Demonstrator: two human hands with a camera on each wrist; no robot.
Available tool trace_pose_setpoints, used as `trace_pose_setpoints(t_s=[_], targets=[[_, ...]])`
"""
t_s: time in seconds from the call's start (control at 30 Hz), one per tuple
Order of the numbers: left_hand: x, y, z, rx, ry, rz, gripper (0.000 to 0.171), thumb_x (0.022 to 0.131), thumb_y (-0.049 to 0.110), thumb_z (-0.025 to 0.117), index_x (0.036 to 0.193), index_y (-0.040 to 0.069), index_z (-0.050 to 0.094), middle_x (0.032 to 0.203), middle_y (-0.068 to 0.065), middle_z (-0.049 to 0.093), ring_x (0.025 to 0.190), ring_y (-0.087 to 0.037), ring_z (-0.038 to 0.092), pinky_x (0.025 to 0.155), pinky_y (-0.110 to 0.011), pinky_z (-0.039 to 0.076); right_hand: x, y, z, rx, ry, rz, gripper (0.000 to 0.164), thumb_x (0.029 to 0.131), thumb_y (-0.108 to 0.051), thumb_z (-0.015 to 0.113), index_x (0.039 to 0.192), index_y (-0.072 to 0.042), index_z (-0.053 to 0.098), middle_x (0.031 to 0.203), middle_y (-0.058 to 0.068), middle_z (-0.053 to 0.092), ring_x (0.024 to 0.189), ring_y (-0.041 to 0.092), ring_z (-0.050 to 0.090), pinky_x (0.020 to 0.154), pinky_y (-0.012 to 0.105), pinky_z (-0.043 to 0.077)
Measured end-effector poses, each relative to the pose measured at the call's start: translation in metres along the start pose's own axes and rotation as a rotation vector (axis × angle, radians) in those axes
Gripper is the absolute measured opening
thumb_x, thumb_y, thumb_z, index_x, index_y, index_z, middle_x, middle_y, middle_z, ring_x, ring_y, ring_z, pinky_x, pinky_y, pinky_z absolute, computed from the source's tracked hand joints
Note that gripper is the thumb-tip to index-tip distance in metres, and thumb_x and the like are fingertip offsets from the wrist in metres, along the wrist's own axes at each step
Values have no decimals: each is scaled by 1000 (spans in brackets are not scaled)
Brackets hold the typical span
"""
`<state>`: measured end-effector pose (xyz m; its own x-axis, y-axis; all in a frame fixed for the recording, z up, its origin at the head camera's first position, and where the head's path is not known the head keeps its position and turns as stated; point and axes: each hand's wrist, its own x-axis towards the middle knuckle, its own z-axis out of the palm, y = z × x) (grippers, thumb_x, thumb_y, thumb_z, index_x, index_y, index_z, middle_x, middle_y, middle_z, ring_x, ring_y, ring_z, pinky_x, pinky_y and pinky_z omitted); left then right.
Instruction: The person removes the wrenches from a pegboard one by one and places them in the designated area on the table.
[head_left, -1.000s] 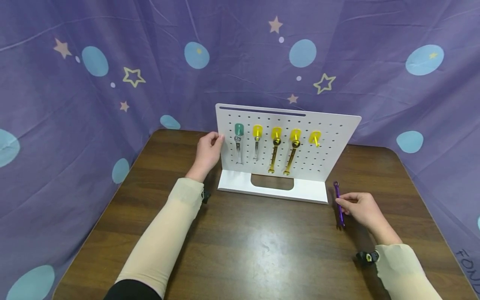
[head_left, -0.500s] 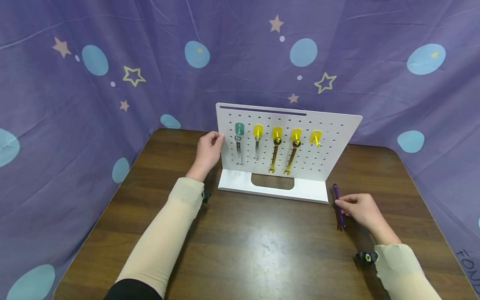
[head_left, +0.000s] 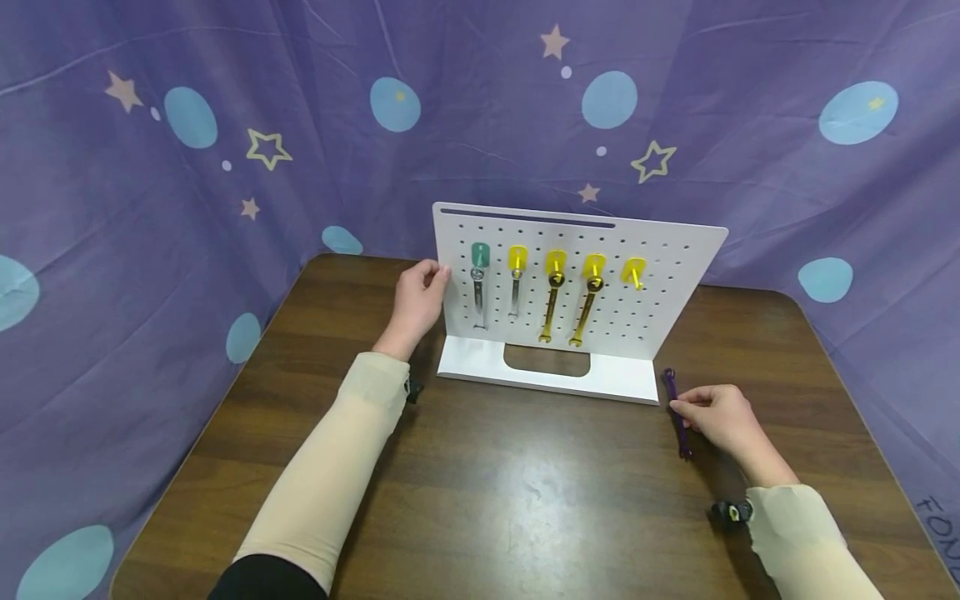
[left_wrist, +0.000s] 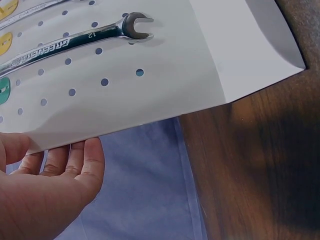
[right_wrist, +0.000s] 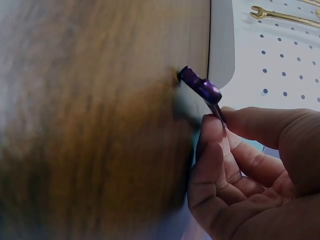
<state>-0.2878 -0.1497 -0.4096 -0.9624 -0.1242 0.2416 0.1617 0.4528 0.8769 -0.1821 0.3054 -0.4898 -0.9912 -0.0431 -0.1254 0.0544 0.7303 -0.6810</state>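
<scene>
My left hand [head_left: 418, 302] grips the left edge of a white pegboard [head_left: 686, 258], thumb on the front and fingers behind it, as the left wrist view shows. To the right of the board's base, my right hand [head_left: 722, 418] pinches a purple combination wrench [head_left: 671, 387] near its middle, between thumb and fingers. Its open end [right_wrist: 200, 86] shows in the right wrist view, over the brown wood. On the board hang a silver wrench [head_left: 478, 302] from a green hook, a smaller silver wrench [head_left: 515, 297], and two gold wrenches, one [head_left: 551, 310] left of the other [head_left: 583, 317].
A yellow hook [head_left: 634, 271] at the right of the row carries nothing. The board's white base [head_left: 468, 357] stands on the brown wooden table [head_left: 480, 483]. Behind the table hangs a purple curtain [head_left: 495, 125] with stars and blue ovals.
The purple wrench has tilted slightly in my right hand, its upper end shifting a little left toward the board. My left hand stays on the board's edge.
</scene>
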Motion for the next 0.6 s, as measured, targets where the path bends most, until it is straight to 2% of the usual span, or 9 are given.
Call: trace_pose_setpoints(t_s=[0.37, 0.6], targets=[[1, 0, 0, -4, 5, 20, 25, 107, 16, 56, 105, -6, 67, 95, -18, 66, 81, -23, 55, 69, -32, 45, 1, -2, -4, -8, -54, 67, 26, 96, -22, 73, 93, 4, 75, 69, 2, 68, 64, 18, 57, 56, 31, 44], [1, 0, 0, -15, 2, 7, 25, 107, 17, 56, 105, -5, 67, 98, -17, 66, 84, -23, 55, 70, -33, 45, -1, -5, -5, -6, -59, 85, 23, 94, -19, 75, 87, 3, 74, 68, 3, 68, 63, 17, 59, 56, 30, 46]])
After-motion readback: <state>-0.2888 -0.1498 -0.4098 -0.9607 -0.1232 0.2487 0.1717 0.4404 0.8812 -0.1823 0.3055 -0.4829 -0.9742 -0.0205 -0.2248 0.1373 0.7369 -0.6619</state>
